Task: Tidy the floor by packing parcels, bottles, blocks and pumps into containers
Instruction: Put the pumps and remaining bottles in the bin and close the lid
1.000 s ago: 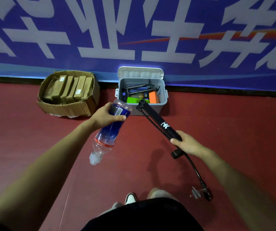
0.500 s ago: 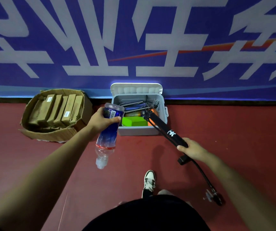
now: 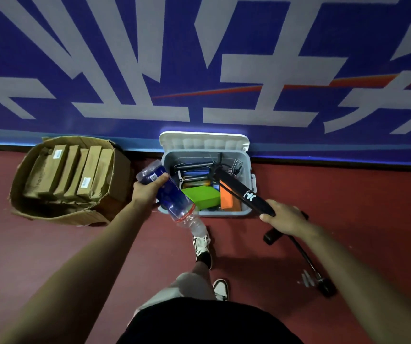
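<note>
Red floor (image 3: pixel 50 244) runs up to a blue banner wall (image 3: pixel 298 33), and against that wall sits the grey bin (image 3: pixel 224 213), its lid (image 3: pixel 204 141) tipped back so it can be loaded from above. Head view: left of the bin stands a cardboard box (image 3: pixel 120 175) with brown parcels (image 3: pixel 70 172) set on edge, packed close to fit. Over the bin's front left corner the left hand (image 3: pixel 147 192) has its fingers wrapped round the base end of a blue bottle (image 3: pixel 172 197), cap end slanting down toward the person, likely ready to be swung in. Over the bin's right side the right hand (image 3: pixel 286 217) is clamped on the lower barrel of a black pump (image 3: pixel 244 192), whose top end pokes in above an orange block (image 3: pixel 226 201) and a green block (image 3: pixel 202 197). Its hose (image 3: pixel 306 259) trails toward the floor at the bin's near right, so the pump seems meant to go in head first
</note>
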The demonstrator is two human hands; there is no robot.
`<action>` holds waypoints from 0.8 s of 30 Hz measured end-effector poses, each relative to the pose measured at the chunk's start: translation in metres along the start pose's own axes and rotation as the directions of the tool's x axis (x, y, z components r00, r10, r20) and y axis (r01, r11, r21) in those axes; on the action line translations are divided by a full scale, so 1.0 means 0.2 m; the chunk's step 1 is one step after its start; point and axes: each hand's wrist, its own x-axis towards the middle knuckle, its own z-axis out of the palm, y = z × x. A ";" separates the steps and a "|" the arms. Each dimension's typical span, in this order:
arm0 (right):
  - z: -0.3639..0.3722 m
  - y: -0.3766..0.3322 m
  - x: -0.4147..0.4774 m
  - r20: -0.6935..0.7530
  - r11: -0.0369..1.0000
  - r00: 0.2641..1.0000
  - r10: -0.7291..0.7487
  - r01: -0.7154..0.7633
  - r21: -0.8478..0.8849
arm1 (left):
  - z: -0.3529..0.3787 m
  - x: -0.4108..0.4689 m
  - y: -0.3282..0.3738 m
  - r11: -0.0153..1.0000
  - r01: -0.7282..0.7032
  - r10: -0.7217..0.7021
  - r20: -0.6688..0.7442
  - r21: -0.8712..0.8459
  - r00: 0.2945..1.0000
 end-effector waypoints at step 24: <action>0.09 -0.22 2.01 0.291 0.969 0.947 -0.134 0.186 -0.161 | 0.68 1.51 -0.45 0.846 0.503 -0.527 -0.132 -0.176 0.840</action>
